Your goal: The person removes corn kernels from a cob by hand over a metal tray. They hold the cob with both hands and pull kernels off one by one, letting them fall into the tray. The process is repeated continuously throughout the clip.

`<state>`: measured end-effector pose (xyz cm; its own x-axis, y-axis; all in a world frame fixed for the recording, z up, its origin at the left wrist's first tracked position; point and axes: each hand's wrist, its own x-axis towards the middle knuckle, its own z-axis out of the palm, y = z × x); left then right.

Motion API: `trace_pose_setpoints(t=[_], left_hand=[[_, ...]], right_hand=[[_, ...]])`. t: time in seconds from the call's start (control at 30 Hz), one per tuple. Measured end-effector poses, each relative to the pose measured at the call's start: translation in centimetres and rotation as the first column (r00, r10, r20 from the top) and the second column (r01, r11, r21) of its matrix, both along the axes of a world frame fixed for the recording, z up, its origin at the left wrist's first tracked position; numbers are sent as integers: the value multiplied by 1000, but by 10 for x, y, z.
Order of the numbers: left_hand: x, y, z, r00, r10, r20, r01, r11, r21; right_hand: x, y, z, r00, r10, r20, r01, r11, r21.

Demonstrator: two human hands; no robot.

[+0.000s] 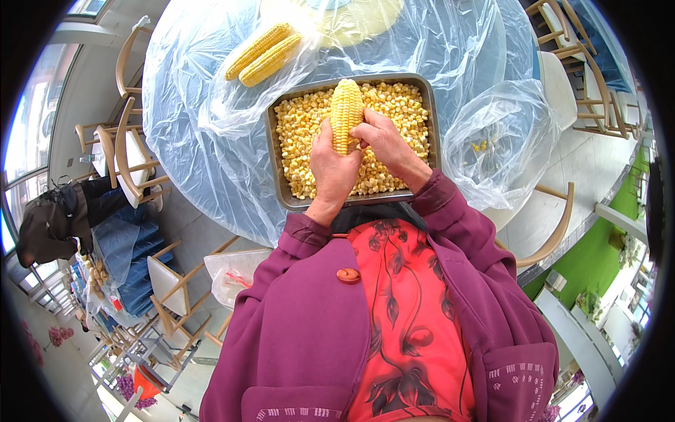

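Note:
An ear of corn [346,108], its yellow kernels in tight rows, stands tip-away between my hands. My left hand [334,163] grips its lower end from the left. My right hand [387,138] rests against its right side, with the thumb and bent fingers on the kernels near the lower end. Both hands are over a rectangular metal tray [435,132], which is filled with loose corn kernels [303,134]. The very base of the cob is hidden behind my fingers. Two more ears of corn [266,55] lie side by side on a plastic bag beyond the tray's left corner.
The round table [184,137] is covered with clear plastic film over blue. A clear plastic bag [490,142] with a few kernels lies right of the tray. Wooden chairs [126,153] stand around. At left, a person [52,221] in dark clothes bends over another table.

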<state>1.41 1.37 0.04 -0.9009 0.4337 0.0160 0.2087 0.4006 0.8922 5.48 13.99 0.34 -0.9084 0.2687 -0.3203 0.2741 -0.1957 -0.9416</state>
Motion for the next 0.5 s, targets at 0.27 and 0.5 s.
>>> trace_pose_setpoints(t=[0.27,0.5], left_hand=[[-7,-1,-4,973,-17,232,-40,970,238],[-6,-5,-3,969,-36,243,-30,964,263]], right_hand=[[6,5,6,998,54,-39,-59,987,-151],[15,1,-7,986,-101,-134,150,893,425]])
